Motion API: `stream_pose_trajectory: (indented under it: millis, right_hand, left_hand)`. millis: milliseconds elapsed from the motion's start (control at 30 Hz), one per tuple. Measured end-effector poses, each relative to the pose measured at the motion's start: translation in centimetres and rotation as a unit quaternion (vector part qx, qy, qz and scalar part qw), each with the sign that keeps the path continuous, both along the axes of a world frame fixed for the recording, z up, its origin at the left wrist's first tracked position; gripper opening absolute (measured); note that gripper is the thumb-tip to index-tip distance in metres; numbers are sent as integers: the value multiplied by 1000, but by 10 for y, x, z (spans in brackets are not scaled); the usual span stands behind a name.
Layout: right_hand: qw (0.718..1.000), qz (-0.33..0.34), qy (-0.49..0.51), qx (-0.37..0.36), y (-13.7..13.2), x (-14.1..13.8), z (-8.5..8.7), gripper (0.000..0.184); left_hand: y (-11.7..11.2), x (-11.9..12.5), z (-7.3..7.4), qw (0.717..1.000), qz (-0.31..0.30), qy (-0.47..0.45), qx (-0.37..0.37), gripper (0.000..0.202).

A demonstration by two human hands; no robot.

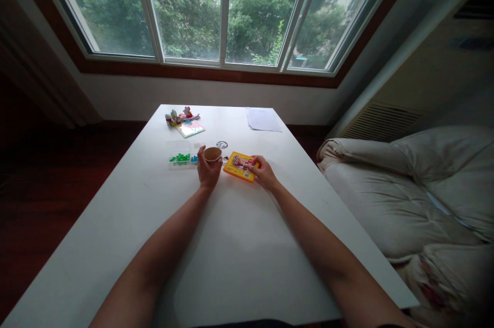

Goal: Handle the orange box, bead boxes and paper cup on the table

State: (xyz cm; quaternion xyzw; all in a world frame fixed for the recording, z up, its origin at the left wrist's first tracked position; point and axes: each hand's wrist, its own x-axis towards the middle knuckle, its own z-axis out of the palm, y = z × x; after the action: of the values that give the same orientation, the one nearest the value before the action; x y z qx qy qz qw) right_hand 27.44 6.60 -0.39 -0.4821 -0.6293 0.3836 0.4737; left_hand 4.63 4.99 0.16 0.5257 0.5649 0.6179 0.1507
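Note:
My left hand (207,169) is wrapped around a small brown paper cup (212,153) that stands on the white table (216,246). Just to its right lies a flat yellow-orange box (238,165) with a picture on top. My right hand (262,172) rests on the box's right end, fingers touching its top and edge. Both forearms reach forward across the table.
Left of the cup sits a clear tray with green and blue small pieces (180,159). Farther back are small toy figures with a card (184,121), a white paper sheet (263,119) and a small round item (222,144). A cushioned sofa (417,189) borders the table's right side.

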Motion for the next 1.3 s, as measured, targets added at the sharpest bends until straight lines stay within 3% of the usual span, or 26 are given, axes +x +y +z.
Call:
stream_pose_trajectory:
  millis: [133, 267, 367, 533, 700, 767, 833, 933, 1033, 1100, 1300]
  right_hand:
    - [991, 17, -127, 37, 0, -9, -3, 26]
    - [972, -16, -215, 96, 0, -15, 3, 19]
    - [958, -27, -268, 93, -1, -15, 10, 21]
    - [944, 7, -323, 70, 1, -6, 14, 33]
    - [934, 34, -348, 72, 7, 8, 15, 35]
    - [934, -1, -347, 86, 12, 16, 19, 29]
    - [931, -76, -337, 120, 21, 26, 26, 27]
    - [891, -206, -357, 193, 40, 45, 32, 31]
    - [853, -264, -412, 181, 57, 64, 27, 51]
    - [844, -242, -448, 170, 63, 73, 18, 61]
    - [845, -146, -471, 206, 52, 71, -9, 38]
  left_hand:
    - [-3, 4, 2, 999, -17, 27, -1, 80]
    - [-2, 5, -3, 999, -32, 43, 1, 85]
    - [2, 4, -8, 999, -30, 43, -13, 87]
    - [9, 4, -17, 998, -31, -13, -56, 82]
    - [8, 6, -17, 995, -55, -38, -80, 72]
    - [6, 6, -14, 994, -56, -39, -85, 70]
    - [4, 6, -13, 994, -54, -40, -90, 69]
    - [4, 7, -15, 993, -51, -38, -98, 68]
    - [5, 6, -19, 994, -55, -34, -93, 66]
    - [6, 6, -20, 994, -60, -32, -86, 65]
    - [8, 6, -22, 994, -61, -30, -89, 65]
